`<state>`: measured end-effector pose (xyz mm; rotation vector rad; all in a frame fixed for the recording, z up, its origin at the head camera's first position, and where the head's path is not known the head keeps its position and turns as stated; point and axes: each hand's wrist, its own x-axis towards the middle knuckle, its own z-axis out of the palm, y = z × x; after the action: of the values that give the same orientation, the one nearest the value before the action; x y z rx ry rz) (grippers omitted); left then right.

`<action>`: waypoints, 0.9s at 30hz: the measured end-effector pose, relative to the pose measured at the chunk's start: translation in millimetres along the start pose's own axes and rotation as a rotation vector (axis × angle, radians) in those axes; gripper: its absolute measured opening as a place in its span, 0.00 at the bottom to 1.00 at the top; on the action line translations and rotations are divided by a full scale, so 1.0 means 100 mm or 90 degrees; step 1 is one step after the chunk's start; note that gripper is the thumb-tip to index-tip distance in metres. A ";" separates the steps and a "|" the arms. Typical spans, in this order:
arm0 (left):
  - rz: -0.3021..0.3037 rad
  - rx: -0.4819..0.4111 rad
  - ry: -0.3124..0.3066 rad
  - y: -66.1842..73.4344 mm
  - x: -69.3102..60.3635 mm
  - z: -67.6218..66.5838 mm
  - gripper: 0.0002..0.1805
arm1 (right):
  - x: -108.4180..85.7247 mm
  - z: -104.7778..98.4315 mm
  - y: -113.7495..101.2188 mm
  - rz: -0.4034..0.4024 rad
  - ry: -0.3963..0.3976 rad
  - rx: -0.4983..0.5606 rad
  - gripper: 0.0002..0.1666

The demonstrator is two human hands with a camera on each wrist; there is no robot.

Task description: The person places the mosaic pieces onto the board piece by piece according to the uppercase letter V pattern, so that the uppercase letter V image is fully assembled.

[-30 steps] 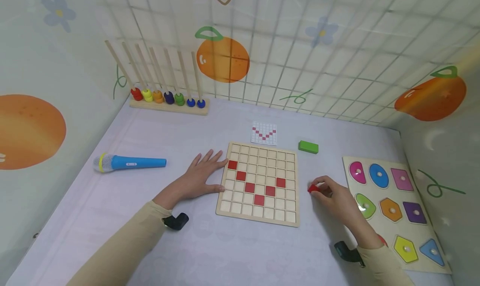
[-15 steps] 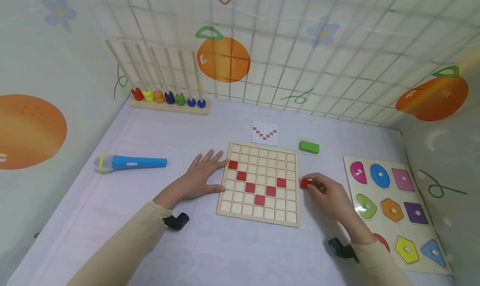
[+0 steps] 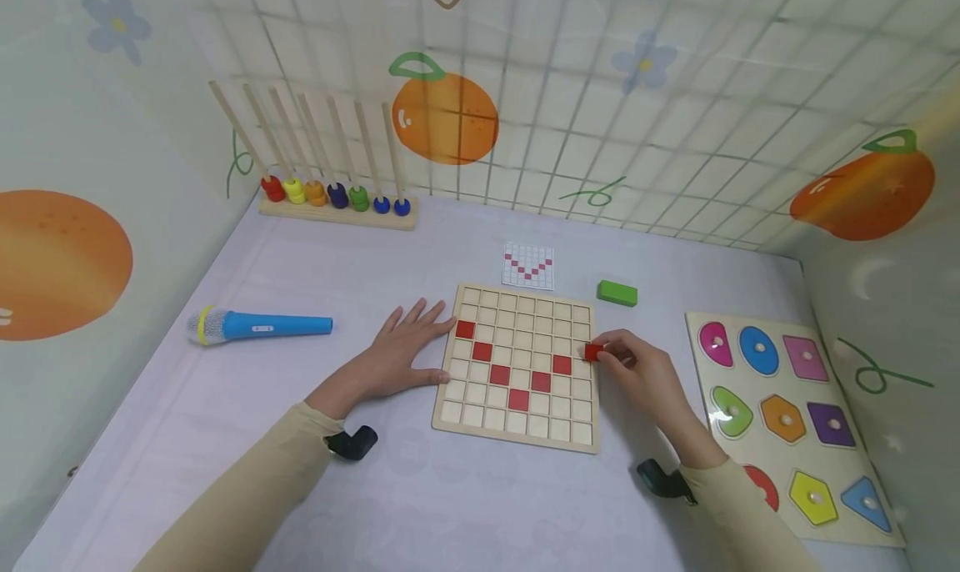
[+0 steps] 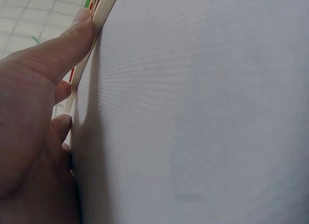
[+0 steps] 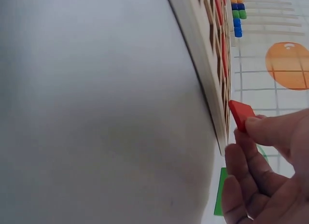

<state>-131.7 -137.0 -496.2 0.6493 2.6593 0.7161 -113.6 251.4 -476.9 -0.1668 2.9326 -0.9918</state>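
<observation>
A wooden grid board (image 3: 514, 444) lies mid-table, with several red square tiles (image 3: 499, 375) set in its cells in a V that is longer on the left. My right hand (image 3: 647, 373) pinches one more red tile (image 5: 243, 113) between thumb and fingers, at the board's right edge. In the right wrist view that tile appears tilted beside the board's rim. My left hand (image 3: 405, 352) lies with fingers spread, its thumb and index fingertip touching the board's left edge. Behind the board lies a small card (image 3: 528, 266) printed with a red V on a grid.
A green block (image 3: 617, 293) lies behind the board's right corner. On the right is a puzzle board (image 3: 795, 422) with colourful knobbed shapes. A blue toy microphone (image 3: 279, 326) lies at left, and a peg stand (image 3: 337, 214) with coloured beads stands at the back left.
My right hand has moved left and slightly away from me, bringing the red tile from beside the board to its right edge. The left hand has stayed in place.
</observation>
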 end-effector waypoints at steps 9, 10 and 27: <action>0.006 -0.002 0.005 0.00 0.00 0.01 0.51 | 0.06 0.05 -0.05 0.027 -0.011 0.015 0.12; 0.006 -0.003 0.005 0.00 0.00 0.01 0.51 | 0.06 0.06 -0.06 0.030 -0.014 0.015 0.12; 0.003 -0.002 0.001 -0.02 0.01 0.02 0.50 | 0.13 0.11 -0.13 -0.008 -0.043 -0.022 0.13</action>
<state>-132.1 -137.6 -499.4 0.6550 2.6582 0.7226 -124.4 233.2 -478.1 -0.2154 2.8923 -0.9176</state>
